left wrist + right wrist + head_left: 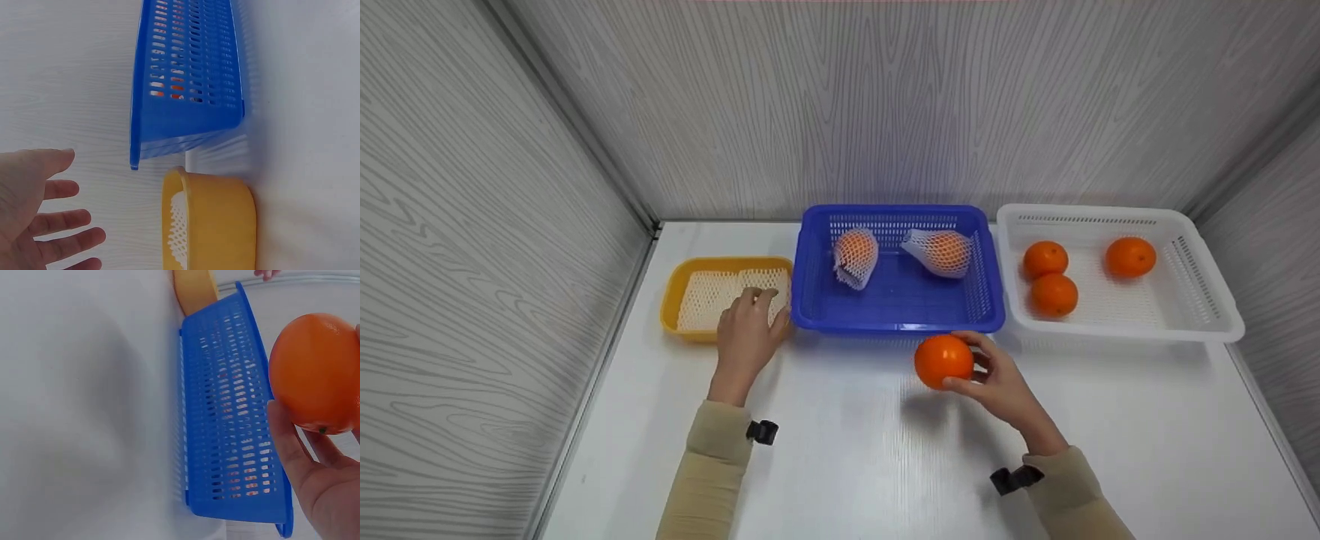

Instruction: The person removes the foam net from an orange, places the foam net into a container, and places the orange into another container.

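Desk with blue basket and yellow tray; left grip near the tray, fingers loosely spread, empty; right grip curled round an orange, raised just before the basket, probably firm, slick, moderately weighty, best cupped at its widest; nets in tray, likely soft.

Near the white table's far edge are set a yellow basket toward the left corner, a blue basket midway, and a white basket toward the right corner.
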{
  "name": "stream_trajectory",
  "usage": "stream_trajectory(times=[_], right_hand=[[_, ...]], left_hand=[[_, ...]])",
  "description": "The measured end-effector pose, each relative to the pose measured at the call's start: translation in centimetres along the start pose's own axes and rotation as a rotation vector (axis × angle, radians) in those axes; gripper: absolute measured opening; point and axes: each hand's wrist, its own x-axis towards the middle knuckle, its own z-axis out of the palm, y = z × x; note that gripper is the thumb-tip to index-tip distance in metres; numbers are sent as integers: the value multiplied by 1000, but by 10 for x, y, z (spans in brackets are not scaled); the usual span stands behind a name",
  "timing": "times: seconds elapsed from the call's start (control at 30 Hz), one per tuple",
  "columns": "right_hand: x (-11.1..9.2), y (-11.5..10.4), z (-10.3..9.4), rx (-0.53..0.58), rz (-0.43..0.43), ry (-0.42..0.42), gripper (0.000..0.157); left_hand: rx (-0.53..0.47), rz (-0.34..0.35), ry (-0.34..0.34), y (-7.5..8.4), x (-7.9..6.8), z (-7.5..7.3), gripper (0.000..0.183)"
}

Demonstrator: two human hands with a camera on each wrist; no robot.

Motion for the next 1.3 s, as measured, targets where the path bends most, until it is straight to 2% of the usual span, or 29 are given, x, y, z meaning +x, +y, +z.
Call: stream_trajectory(times=[0.2, 0.33, 0.5, 0.7, 0.8, 1.0, 1.17, 1.3], right_hand=[[6, -10, -24, 4, -52, 59, 63], [8, -15, -38, -21, -65, 100, 63], [13, -11, -59, -70, -53, 151, 65], [20, -13, -82, -135, -30, 218, 67], [23, -15, -93, -153, 6, 245, 69], [29, -22, -117, -173, 139, 300, 71], [35, -25, -137, -113, 189, 335, 68], [42, -28, -149, -71, 232, 370, 71]], left_hand=[[-7, 77, 11, 21, -4, 3, 36], [-25, 107, -12, 36, -9, 9, 37], [-37, 146, -39, 55, -15, 17, 39], [-47, 229, -69, 80, -21, 30, 40], [-56, 269, -97, 94, -24, 36, 41], [-79, 338, -142, 118, -29, 48, 42], [-89, 377, -156, 134, -31, 58, 41], [-76, 423, -163, 147, -31, 64, 41]])
